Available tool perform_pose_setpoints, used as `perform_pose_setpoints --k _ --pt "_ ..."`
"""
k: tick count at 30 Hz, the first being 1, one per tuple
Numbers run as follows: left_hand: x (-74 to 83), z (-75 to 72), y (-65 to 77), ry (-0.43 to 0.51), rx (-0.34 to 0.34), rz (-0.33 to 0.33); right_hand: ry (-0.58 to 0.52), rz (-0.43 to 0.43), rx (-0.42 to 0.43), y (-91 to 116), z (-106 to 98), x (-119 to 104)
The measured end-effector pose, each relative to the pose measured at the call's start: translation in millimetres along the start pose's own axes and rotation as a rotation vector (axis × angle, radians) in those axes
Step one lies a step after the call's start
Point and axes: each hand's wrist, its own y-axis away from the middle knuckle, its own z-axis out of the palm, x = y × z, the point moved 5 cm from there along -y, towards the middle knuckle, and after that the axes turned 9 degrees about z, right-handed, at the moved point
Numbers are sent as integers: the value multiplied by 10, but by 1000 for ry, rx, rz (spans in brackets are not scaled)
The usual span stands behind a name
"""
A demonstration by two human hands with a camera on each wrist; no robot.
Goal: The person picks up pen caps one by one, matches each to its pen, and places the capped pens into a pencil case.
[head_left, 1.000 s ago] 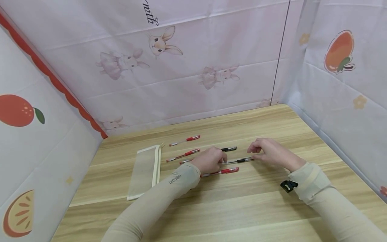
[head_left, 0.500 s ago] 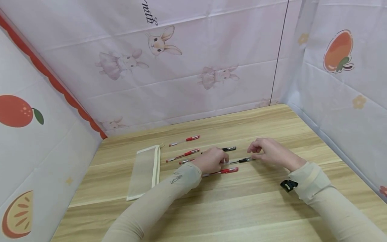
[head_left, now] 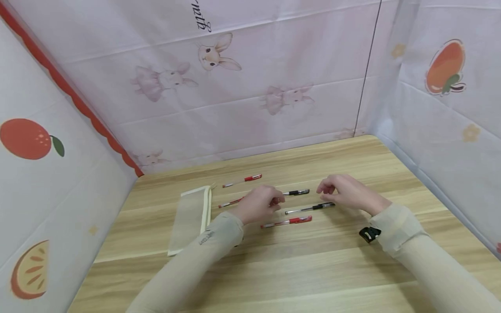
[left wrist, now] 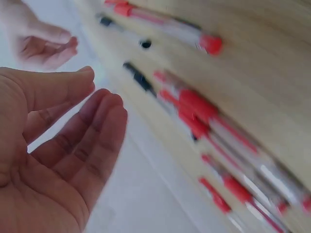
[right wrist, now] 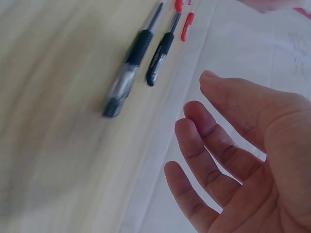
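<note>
Checking ourselves first: what does each grip hold?

Nothing. Our left grip (head_left: 258, 203), near the centre of the frame, is loosely bent, thumb and fingertips apart. Our right grip (head_left: 348, 191), right of centre, is just as relaxed, its thumb near the capped end of the lower black pen (head_left: 310, 208) without pinching it.

And the other pens?

All on the desk (head_left: 313, 269), around the middle of the frame. The near red pen (head_left: 286, 222) lies below that black one, the upper black pen (head_left: 296, 192) above it. The far red pen (head_left: 242, 181) is higher and further left, and the half-covered red pen (head_left: 231, 202) runs behind our left grip. The left wrist view is too blurred for us to count the reds surely. The mesh pouch (head_left: 188, 221) lies flat, left of centre.

How do we handle these well?

Singly, we'd judge. We should pinch a barrel near its middle, since round ones may roll, steady the capped end with the other grip, and let go only once it lies flat. We should also lift our left sleeve (head_left: 188, 265) over the pouch, lest we drag it.
</note>
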Motion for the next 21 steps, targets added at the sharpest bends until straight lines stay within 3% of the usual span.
perform_pose_setpoints --k 5,11,14,21 --pt "-247 -232 436 -9 125 -96 11 -33 -33 -214 1 -235" --pt "-621 -392 975 -24 220 -307 39 -78 -69 -525 44 -537" --pt "-771 -427 1221 -58 240 -401 73 -114 -77 -686 108 -704" --pt "-1028 -387 1649 -7 272 -570 120 -138 -115 -1011 312 -1102"
